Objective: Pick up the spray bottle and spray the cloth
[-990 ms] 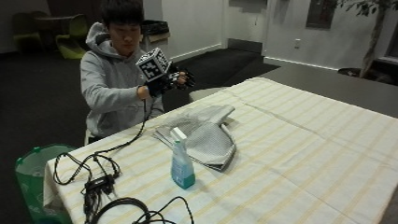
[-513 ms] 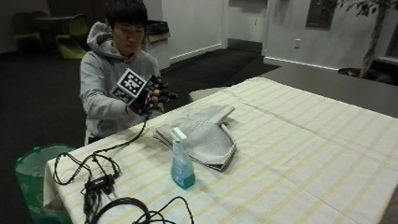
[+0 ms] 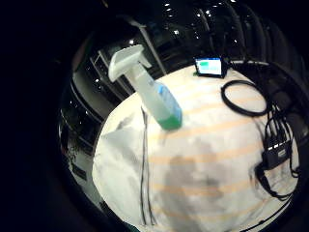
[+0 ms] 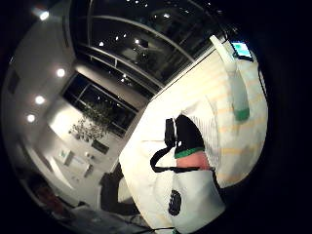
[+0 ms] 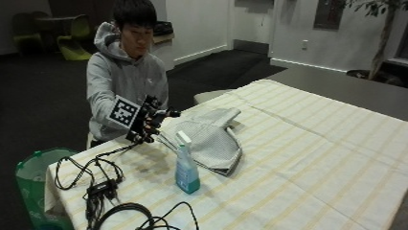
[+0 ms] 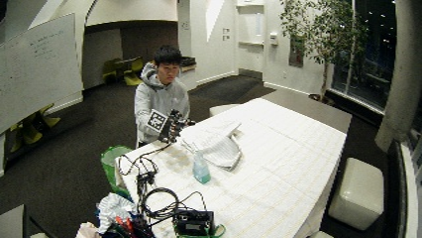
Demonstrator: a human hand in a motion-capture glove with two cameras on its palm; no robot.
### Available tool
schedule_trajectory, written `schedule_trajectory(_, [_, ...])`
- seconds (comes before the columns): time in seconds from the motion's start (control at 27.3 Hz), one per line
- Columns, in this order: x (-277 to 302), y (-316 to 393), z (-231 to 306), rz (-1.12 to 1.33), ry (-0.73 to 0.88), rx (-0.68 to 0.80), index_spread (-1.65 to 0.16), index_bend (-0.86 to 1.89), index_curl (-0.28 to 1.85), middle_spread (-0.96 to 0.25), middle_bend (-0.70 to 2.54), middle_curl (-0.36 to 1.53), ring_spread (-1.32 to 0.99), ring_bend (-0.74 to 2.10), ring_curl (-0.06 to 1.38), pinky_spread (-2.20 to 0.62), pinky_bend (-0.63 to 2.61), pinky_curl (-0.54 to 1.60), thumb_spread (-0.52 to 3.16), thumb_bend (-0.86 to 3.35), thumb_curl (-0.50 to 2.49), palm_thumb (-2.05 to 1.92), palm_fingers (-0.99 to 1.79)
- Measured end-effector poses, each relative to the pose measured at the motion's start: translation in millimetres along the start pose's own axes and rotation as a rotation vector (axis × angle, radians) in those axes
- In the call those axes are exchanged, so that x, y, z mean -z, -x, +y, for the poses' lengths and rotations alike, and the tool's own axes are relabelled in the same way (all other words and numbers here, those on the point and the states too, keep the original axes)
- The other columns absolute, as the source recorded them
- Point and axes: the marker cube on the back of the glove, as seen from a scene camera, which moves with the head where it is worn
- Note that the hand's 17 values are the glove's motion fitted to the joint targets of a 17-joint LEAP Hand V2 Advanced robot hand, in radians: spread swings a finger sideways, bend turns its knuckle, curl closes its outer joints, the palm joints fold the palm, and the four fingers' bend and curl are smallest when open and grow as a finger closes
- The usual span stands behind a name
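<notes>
Progress so far is slight, as we read it: nothing is picked up and nothing sprayed. We see the spray bottle (image 5: 186,165) standing upright on the striped desk (image 5: 306,143), its white trigger head on top and blue-green liquid in the body, with no hand on it. It stands just beside the near edge of the cloth (image 5: 213,136), a grey folded piece lying flat on the desk, apart from it or barely touching; we cannot tell which. Our gloved right hand (image 5: 152,123) hangs in the air over the desk's near end, close to the person's chest and on the far side of the cloth's corner from the bottle. Its fingers are loosely curled and grasp nothing. The little-finger palm view shows the bottle (image 3: 147,89) a little way off from the palm, with the cloth (image 3: 123,164) between. Cables (image 5: 96,184) lie on the desk near the bottle. What remains, we judge, is the whole task: reach across to the bottle, close round its neck, lift it, aim the nozzle at the cloth and squeeze the trigger.
</notes>
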Motion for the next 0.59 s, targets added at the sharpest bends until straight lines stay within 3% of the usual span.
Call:
schedule_trajectory(0.26, [-24, -28, -26, -0.020, -0.023, -0.053, -0.29, 0.09, 0.12, -0.05, 0.33, 0.38, 0.01, 0.44, 0.31, 0.26, 0.51, 0.37, 1.00, -0.02, 0.45, 0.76, 0.20])
schedule_trajectory(0.59, [-61, -52, -47, -0.106, 0.022, -0.234, -0.29, 0.09, 0.13, -0.04, 0.32, 0.38, 0.02, 0.44, 0.31, 0.26, 0.53, 0.37, 0.98, -0.03, 0.45, 0.77, 0.17])
